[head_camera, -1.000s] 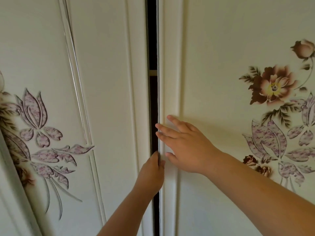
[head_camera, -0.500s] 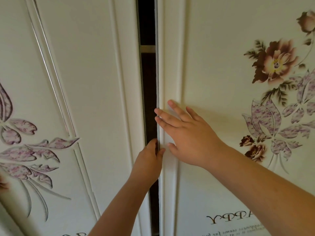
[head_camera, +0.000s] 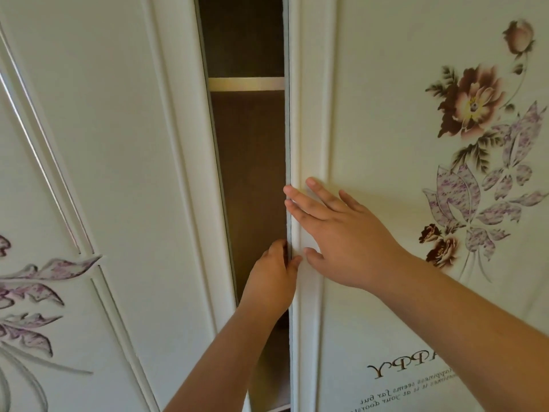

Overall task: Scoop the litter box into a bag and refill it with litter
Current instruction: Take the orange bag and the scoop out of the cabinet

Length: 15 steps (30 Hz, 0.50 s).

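Observation:
Two cream sliding wardrobe doors with flower prints fill the view. My left hand point(head_camera: 273, 281) grips the inner edge of the right door point(head_camera: 386, 144), fingers curled round it, thumb on its front. My right hand point(head_camera: 341, 236) presses flat on that door's front beside the edge, fingers spread. Between the right door and the left door point(head_camera: 104, 173) a dark gap point(head_camera: 252, 173) shows the wardrobe's inside. No litter box, scoop, bag or litter is in view.
A pale shelf board point(head_camera: 246, 84) crosses the gap near the top. The brown back panel lies behind it. Mirrored lettering is printed low on the right door.
The gap between the doors has widened from a thin slit to about a hand's width. Both hands stay on the right door's edge.

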Available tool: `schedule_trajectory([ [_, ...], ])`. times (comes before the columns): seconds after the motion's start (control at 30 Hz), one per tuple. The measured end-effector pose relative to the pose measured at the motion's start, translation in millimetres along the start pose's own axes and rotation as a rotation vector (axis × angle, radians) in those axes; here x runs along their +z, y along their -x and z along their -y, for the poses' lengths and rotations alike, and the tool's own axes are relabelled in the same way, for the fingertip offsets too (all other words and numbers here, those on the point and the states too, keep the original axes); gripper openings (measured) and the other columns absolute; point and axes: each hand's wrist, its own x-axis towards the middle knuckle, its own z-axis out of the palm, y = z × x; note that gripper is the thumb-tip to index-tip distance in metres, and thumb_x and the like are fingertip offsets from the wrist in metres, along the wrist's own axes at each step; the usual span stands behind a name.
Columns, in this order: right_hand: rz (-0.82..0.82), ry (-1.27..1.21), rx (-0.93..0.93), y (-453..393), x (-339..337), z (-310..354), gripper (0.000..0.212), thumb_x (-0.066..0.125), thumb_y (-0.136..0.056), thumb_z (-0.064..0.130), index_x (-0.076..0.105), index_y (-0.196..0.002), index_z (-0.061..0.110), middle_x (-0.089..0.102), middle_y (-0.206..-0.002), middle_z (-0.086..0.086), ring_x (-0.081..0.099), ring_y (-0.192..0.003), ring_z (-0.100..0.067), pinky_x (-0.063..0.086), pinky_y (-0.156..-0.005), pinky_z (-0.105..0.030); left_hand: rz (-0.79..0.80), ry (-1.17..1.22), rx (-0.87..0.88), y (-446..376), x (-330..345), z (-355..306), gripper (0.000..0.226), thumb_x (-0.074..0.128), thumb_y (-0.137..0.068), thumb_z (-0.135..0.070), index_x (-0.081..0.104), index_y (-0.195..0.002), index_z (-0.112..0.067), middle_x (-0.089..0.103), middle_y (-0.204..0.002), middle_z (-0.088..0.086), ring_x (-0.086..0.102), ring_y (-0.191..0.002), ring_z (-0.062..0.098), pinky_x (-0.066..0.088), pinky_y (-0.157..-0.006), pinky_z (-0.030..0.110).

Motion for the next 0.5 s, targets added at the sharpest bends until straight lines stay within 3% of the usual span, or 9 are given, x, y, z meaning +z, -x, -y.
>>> schedule_trajectory([
  [0.2, 0.010, -0.025, 0.053, 14.2, 7.3, -30.2, 0.082, 0.047, -0.099, 0.044, -0.002, -0.163, 0.029, -0.029, -0.162, 0.022, -0.025, -0.152, -0.011, 0.009, -0.127, -0.048, 0.061, 0.013, 0.045, -16.5, 25.9, -19.9, 0.044, 0.054, -0.103, -0.043, 0.048, -0.141, -0.021, 0.065, -0.122, -0.004, 0.064, -0.108, 0.014, 0.056, -0.095, 0.035],
  [0.37, 0.017, -0.038, 0.091, 25.7, 11.1, -63.5, 0.084, 0.044, -0.099, 0.055, -0.003, -0.163, 0.026, -0.031, -0.162, 0.022, -0.023, -0.153, -0.011, 0.010, -0.127, -0.044, 0.088, 0.027, 0.071, -28.8, 57.5, -42.9, 0.034, 0.051, -0.105, -0.038, 0.052, -0.132, -0.018, 0.067, -0.109, 0.000, 0.066, -0.094, 0.018, 0.057, -0.081, 0.037],
  [0.5, -0.004, -0.050, 0.109, 37.3, 17.8, -95.5, 0.085, 0.048, -0.098, 0.054, 0.003, -0.163, 0.024, -0.027, -0.163, 0.022, -0.017, -0.155, -0.011, 0.015, -0.127, -0.043, 0.104, 0.055, 0.107, -39.0, 84.9, -62.6, 0.035, 0.053, -0.104, -0.035, 0.051, -0.135, -0.018, 0.067, -0.115, 0.002, 0.067, -0.097, 0.018, 0.056, -0.080, 0.032],
])
